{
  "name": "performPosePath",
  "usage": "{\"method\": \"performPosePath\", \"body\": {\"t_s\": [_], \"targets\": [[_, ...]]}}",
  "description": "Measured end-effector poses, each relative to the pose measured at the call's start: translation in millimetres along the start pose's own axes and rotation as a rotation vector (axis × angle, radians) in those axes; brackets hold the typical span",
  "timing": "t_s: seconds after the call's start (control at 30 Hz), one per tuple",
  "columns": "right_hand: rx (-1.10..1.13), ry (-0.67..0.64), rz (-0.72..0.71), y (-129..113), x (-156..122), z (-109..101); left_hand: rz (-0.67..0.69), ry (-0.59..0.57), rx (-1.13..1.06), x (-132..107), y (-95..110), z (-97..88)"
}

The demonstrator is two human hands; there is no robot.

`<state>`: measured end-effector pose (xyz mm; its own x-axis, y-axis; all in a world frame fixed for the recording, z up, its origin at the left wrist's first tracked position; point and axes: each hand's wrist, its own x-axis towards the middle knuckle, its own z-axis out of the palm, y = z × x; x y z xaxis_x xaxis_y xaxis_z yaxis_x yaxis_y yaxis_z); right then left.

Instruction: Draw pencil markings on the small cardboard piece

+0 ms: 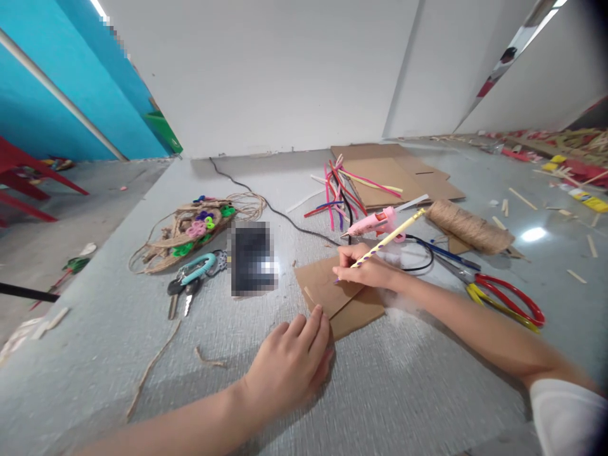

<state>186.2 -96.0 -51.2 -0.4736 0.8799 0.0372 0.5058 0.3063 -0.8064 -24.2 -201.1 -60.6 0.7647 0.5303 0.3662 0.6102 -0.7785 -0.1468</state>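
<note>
My right hand (363, 266) is closed around a pale yellow pencil (389, 239) with dark spots. Its lower tip meets a small piece of brown cardboard (327, 282), while the eraser end points up to the right. This piece lies over another cardboard piece (365, 315). My left hand (297, 348) lies with outstretched fingers on the near left edge of the cardboard; its thumb is mostly hidden. Just beyond my right hand lies a pink glue gun (373, 223) with a clear glue stick in its back.
Right: a twine roll (468, 226), scissors (508, 301) and scattered wooden sticks. Behind: colourful pipe cleaners (336, 193) and larger cardboard sheets (403, 168). Left: twine with fuzzy flowers (194, 228), keys (187, 291) and a blurred dark object (251, 258). A black cable (285, 218) crosses the table.
</note>
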Motion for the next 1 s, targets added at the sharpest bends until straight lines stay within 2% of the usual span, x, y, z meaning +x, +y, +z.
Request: {"method": "performPosePath", "body": {"t_s": [0.17,0.53,1.0], "targets": [[0.022,-0.08,-0.004,3.2,2.6,-2.0,0.005,-0.009,-0.005,-1.0,0.1,-0.4],[0.005,-0.038,-0.023,-1.0,2.2,-2.8,0.003,-0.003,0.002,0.9,-0.9,-1.2],[0.002,-0.053,0.009,-2.4,2.5,-3.1,0.004,-0.01,-0.005,-1.0,-0.8,-0.2]]}}
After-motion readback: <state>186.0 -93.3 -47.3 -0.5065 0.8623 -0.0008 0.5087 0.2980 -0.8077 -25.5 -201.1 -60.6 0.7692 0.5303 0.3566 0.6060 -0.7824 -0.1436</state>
